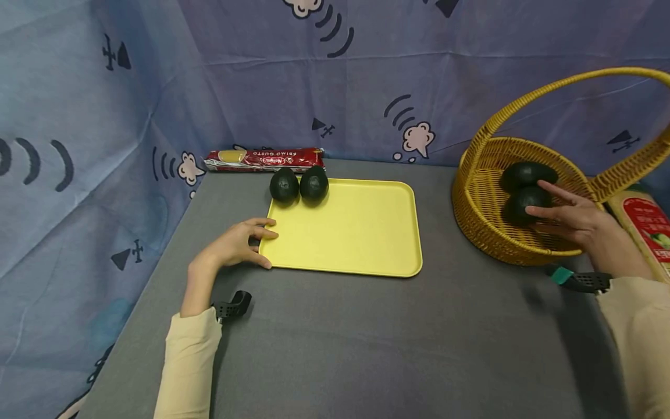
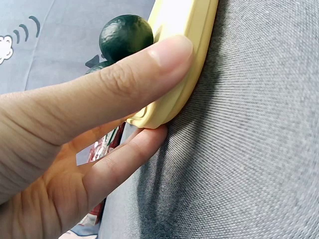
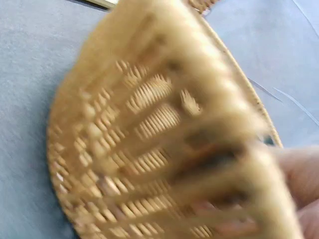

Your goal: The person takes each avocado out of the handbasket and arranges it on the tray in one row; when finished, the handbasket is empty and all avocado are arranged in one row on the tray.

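Observation:
My left hand [image 1: 235, 247] grips the near-left corner of a yellow tray [image 1: 366, 233]. In the left wrist view its thumb [image 2: 169, 55] lies over the rim and a finger is beneath the corner. Two dark green avocados [image 1: 314, 185] sit side by side at the tray's far-left corner. On the right, my right hand [image 1: 578, 218] reaches inside a woven yellow basket [image 1: 471, 218], fingers spread and mostly straight over the nearer avocado [image 1: 515, 203]. A second avocado [image 1: 528, 174] lies behind it. The right wrist view is blurred and shows mainly the basket's outer wall [image 3: 134, 129].
A red food packet [image 1: 272, 159] lies behind the tray against the patterned cloth [image 1: 366, 99]. The basket's tall handle [image 1: 565, 84] arches above its opening. Right of the basket, partly behind my right arm, is a bag with a red label [image 1: 649, 221].

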`<act>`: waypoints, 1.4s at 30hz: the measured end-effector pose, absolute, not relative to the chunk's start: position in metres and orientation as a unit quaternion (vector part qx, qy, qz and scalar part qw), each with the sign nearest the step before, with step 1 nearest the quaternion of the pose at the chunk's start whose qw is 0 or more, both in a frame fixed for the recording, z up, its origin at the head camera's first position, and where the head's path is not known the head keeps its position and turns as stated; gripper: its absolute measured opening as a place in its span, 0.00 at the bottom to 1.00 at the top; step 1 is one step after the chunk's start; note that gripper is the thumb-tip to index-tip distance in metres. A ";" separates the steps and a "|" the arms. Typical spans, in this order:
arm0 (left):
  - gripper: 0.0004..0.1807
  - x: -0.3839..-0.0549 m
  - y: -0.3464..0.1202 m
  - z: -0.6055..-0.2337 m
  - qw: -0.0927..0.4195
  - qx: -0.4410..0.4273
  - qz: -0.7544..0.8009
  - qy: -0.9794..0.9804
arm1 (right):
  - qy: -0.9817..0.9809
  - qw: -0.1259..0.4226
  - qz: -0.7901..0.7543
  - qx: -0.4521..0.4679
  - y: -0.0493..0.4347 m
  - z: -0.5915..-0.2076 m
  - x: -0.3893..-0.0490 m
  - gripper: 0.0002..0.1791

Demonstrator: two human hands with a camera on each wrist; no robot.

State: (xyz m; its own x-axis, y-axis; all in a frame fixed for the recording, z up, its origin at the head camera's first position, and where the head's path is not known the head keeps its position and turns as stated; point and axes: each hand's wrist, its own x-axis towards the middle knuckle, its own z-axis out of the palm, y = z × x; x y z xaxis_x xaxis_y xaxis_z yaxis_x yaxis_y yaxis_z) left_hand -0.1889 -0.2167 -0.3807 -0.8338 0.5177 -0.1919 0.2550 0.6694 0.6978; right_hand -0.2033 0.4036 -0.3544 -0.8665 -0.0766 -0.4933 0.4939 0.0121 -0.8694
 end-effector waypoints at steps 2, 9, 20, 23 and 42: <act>0.35 -0.189 -0.217 -0.381 0.188 0.217 0.344 0.894 | 0.722 0.254 -0.638 0.090 0.408 -0.354 -0.205 0.41; 0.35 -0.191 -0.217 -0.382 0.182 0.217 0.337 0.898 | 0.761 0.348 -0.547 -0.028 0.410 -0.353 -0.216 0.42; 0.35 -0.192 -0.219 -0.382 0.172 0.225 0.328 0.901 | 0.796 0.358 -0.487 -0.038 0.403 -0.340 -0.228 0.40; 0.35 -0.191 -0.218 -0.382 0.174 0.224 0.330 0.900 | 0.803 0.355 -0.476 -0.039 0.403 -0.339 -0.227 0.40; 0.36 -0.190 -0.208 -0.371 0.195 0.205 0.287 0.915 | 0.788 0.354 -0.503 -0.013 0.405 -0.343 -0.219 0.39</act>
